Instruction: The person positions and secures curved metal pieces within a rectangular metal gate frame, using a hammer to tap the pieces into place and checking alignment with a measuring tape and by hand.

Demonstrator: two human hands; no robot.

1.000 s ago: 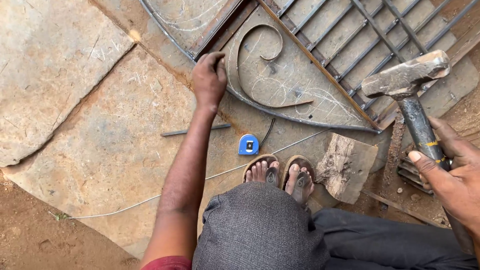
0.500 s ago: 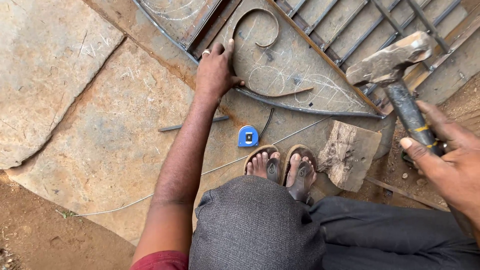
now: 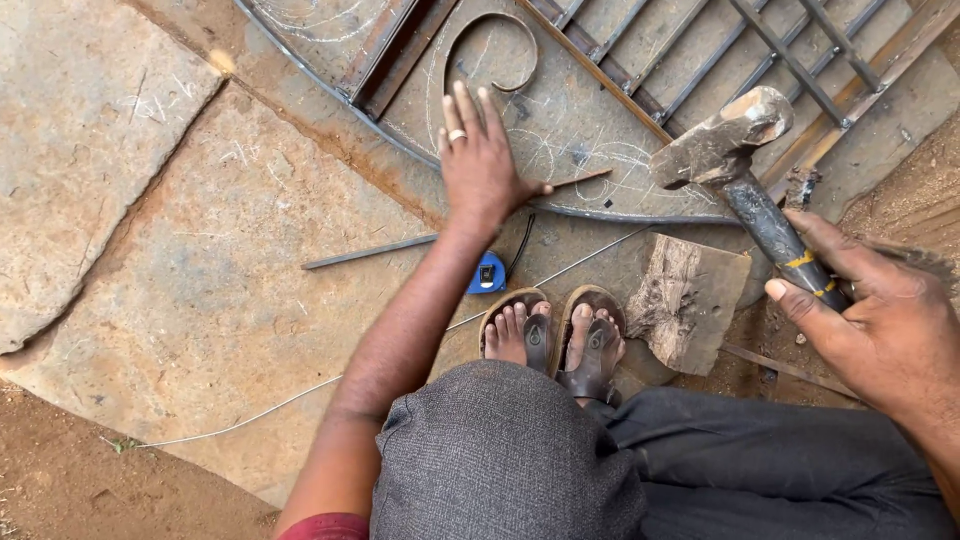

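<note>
Your left hand (image 3: 482, 160) is spread flat, fingers open and a ring on one, resting on or just above the curled iron scroll (image 3: 490, 55) that lies on the chalk-marked stone slab (image 3: 200, 280); it grips nothing. Your right hand (image 3: 880, 320) is closed round the dark handle of a heavy hammer (image 3: 745, 165), its rusty head raised over the curved metal bar (image 3: 620, 213) beside the barred iron grille (image 3: 760, 50). Just below the left wrist lies a blue tape measure (image 3: 488, 273), with a thin steel rod (image 3: 370, 250) beside it. A rough wooden block (image 3: 690, 300) sits beside your sandalled feet (image 3: 555, 335).
</note>
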